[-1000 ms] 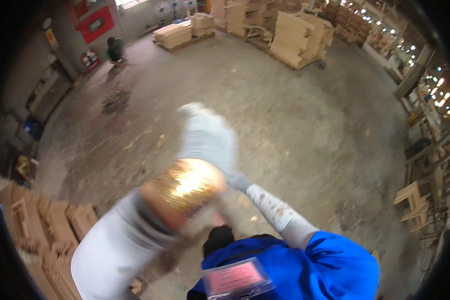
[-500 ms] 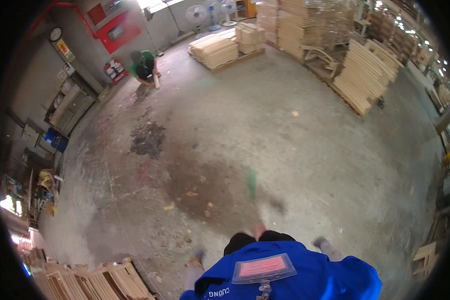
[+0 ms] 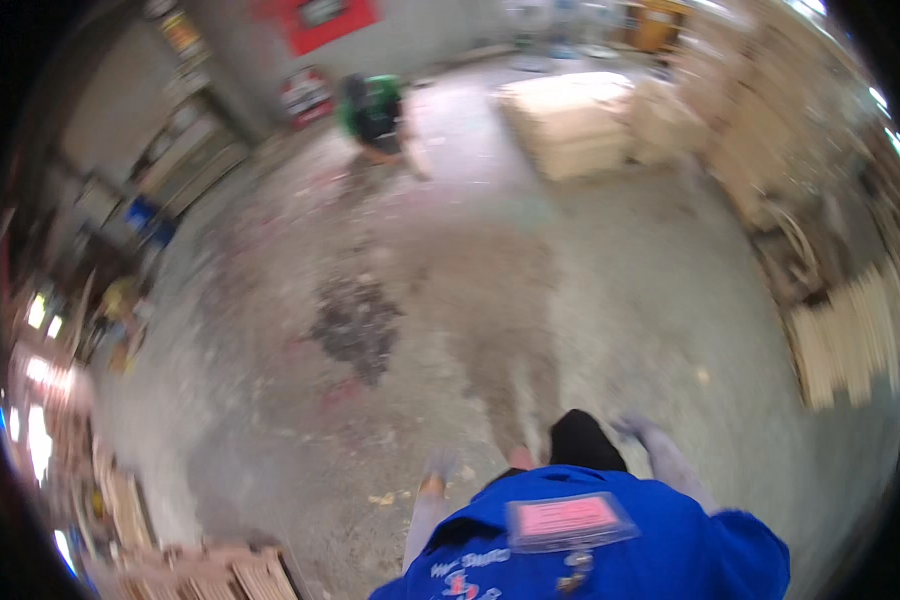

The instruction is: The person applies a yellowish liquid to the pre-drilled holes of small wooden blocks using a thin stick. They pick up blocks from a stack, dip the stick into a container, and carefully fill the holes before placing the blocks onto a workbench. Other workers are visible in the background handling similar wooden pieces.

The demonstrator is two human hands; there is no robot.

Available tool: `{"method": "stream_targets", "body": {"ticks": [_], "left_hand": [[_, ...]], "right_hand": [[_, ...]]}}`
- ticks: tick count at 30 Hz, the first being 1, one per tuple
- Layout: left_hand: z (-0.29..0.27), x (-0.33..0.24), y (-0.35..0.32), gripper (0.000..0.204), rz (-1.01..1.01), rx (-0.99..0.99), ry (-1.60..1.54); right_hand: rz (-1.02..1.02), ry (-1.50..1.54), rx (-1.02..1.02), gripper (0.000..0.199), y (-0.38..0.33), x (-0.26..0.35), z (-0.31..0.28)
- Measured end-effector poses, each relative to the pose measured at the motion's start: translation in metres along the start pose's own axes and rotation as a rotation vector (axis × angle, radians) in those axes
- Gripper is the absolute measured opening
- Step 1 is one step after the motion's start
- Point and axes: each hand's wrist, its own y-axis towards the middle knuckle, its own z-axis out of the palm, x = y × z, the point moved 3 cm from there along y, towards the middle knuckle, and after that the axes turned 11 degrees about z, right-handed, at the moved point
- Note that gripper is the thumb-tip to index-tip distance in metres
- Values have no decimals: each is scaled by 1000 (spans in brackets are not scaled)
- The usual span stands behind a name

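My left hand (image 3: 440, 468) hangs beside my body above the concrete floor (image 3: 660, 330), with nothing seen in it. Out to the other side, my right hand (image 3: 630, 428) is held away from my blue shirt (image 3: 670, 530), touching nothing that I can see. Both hands look greyish, and motion smears their fingers. A badge with a pink card (image 3: 570, 516) lies on the front of the shirt. One dark-clad knee (image 3: 586, 440) sticks out below it, with part of a foot (image 3: 521, 457) beside it.
A person in green and black (image 3: 375, 112) crouches at the far left, holding a pale wooden piece. Stacked boards (image 3: 575, 125) stand at the back, more wood (image 3: 845, 340) at the right. Slatted wooden pieces (image 3: 210, 575) lie near left. A dark stain (image 3: 357, 325) marks the floor.
My view has swung left and moved forward, so the crouching person and back stack look closer and further right. My hands stay by my sides.
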Motion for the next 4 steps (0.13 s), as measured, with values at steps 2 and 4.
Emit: {"method": "stream_targets", "body": {"ticks": [2, 4], "left_hand": [[-70, -101, 114, 42, 232, -258, -55], [-127, -208, 204, 41, 573, -515, -297]], "right_hand": [[122, 25, 210, 44, 41, 18, -28], [252, 95, 281, 42, 103, 46, -78]]}}
